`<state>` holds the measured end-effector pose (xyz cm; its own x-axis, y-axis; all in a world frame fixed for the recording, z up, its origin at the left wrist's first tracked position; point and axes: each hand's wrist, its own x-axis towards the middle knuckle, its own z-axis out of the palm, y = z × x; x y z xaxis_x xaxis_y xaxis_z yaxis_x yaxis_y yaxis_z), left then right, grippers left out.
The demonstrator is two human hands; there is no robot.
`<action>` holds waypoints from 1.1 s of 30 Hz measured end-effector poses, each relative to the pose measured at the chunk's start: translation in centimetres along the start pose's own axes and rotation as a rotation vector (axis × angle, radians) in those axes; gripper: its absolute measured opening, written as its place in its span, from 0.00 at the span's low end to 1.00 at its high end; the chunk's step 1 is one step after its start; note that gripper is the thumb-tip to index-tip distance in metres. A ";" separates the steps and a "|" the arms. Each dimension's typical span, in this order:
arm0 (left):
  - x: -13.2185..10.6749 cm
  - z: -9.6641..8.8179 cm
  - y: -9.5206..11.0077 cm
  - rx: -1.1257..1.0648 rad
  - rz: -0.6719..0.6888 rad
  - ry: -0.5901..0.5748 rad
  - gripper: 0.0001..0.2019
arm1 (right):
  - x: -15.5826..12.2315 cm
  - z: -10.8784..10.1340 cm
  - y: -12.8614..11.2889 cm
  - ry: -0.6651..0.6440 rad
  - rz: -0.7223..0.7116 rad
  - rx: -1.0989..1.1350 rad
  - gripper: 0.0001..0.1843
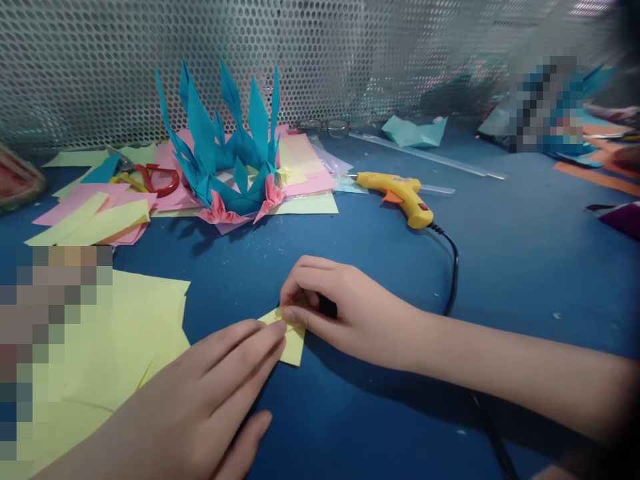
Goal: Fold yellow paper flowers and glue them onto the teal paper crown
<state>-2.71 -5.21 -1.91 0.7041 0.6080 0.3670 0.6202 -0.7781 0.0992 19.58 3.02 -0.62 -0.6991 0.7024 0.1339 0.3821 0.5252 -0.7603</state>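
A small piece of yellow paper (293,352) lies on the blue table between my hands, with part of it under my fingers. My left hand (215,387) rests on its left side, fingers stretched out flat and thumb apart. From the upper right, my right hand (340,307) pinches the paper's top edge between thumb and curled fingers. The fingertips of both hands nearly meet over the paper. Larger yellow sheets (135,320) lie to the left, partly beneath my left forearm.
A blue folded-paper crown (240,193) with pink pieces stands on coloured sheets at the back. Red-handled scissors (155,180) lie left of it. A yellow glue gun (400,190) lies to the right, its black cord (455,267) running under my right forearm. Clear glue sticks (425,153) lie behind it.
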 end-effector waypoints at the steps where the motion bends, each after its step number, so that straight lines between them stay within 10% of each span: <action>1: 0.1 0.0 0.0 0.010 0.019 0.000 0.26 | 0.0 0.1 0.0 0.006 0.001 -0.006 0.05; 13: 0.3 0.1 0.1 0.095 0.089 -0.064 0.36 | -0.1 0.6 0.1 0.069 -0.004 -0.013 0.08; 33: 0.6 0.1 -0.3 0.047 0.067 -0.068 0.21 | -0.3 -0.3 -0.1 0.092 0.120 -0.009 0.12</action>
<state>-2.41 -4.60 -1.81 0.7651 0.5656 0.3077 0.5855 -0.8100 0.0328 19.95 2.90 -0.42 -0.5900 0.8012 0.0999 0.4653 0.4385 -0.7689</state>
